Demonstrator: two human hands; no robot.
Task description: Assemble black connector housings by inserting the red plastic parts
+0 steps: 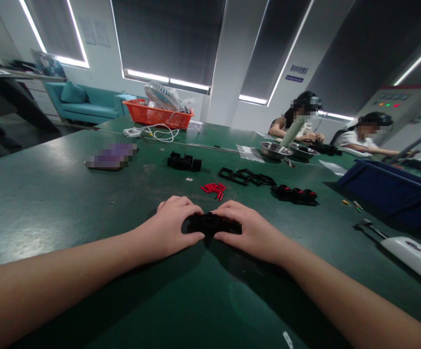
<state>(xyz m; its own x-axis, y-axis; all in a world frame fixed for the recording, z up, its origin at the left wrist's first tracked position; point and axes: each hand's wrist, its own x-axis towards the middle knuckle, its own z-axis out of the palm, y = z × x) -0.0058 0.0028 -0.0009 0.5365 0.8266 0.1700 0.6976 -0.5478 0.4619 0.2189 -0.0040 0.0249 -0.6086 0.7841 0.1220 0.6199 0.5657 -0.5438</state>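
Note:
Both hands grip one black plastic part (210, 224) low over the green table. Around its left end curl the fingers and thumb of my left hand (174, 223). My right hand (245, 228) pinches the right end the same way. Much of the part is covered by fingers, and its dark details are hard to make out. Just beyond it lies a loose pile of small red pieces (214, 188). Farther off are a black moulded part (184, 162), several black rectangular frames (245, 176) and a black assembly with red inserts (294, 195).
A pixelated purple object (111, 156) lies left. At the back, an orange basket (159, 115) holds a fan beside a white cable (159, 132). Metal bowls (276, 150), a blue bin (396, 189) and a white tool (410, 252) are right. Two people sit across the table.

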